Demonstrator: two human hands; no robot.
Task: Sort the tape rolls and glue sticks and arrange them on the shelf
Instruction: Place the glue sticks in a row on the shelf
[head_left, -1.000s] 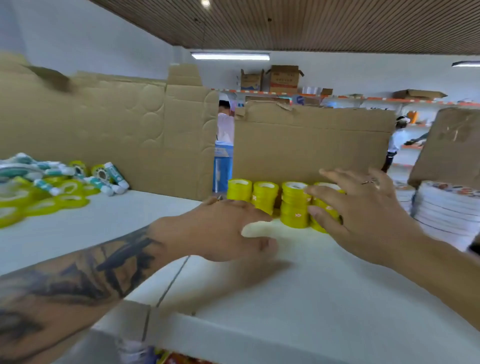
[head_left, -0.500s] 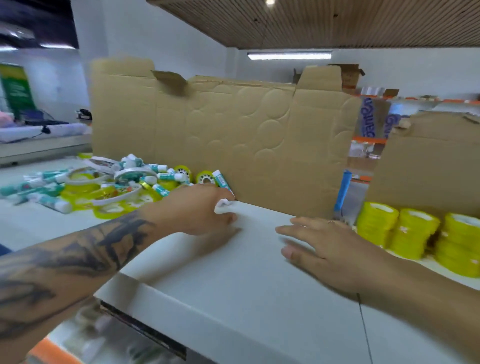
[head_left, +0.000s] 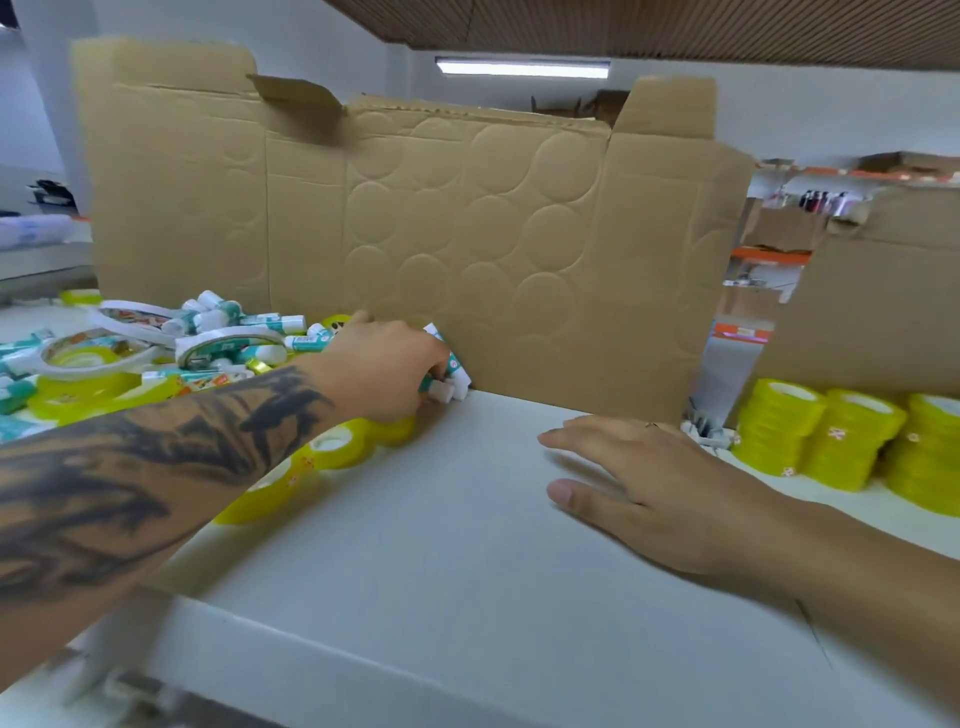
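My left hand (head_left: 382, 371) curls round green-and-white glue sticks (head_left: 451, 378) at the right end of a mixed pile (head_left: 156, 353) of glue sticks, white tape rolls and yellow tape rolls on the white shelf (head_left: 467, 571). Loose yellow tape rolls (head_left: 332, 447) lie just under my left forearm. My right hand (head_left: 644, 483) rests flat on the shelf with fingers straight, holding nothing. Stacked yellow tape rolls (head_left: 831, 436) stand in a row at the right.
A tall cardboard sheet (head_left: 415, 234) stands upright behind the shelf, close to my left hand. Another cardboard piece (head_left: 883, 312) stands behind the stacked rolls. Orange-edged shelving (head_left: 769, 254) shows through the gap.
My view has swung left from the stacked yellow rolls to the mixed pile. My left hand reached into the pile's right end and closed on glue sticks. My right hand trailed left, flat on the shelf.
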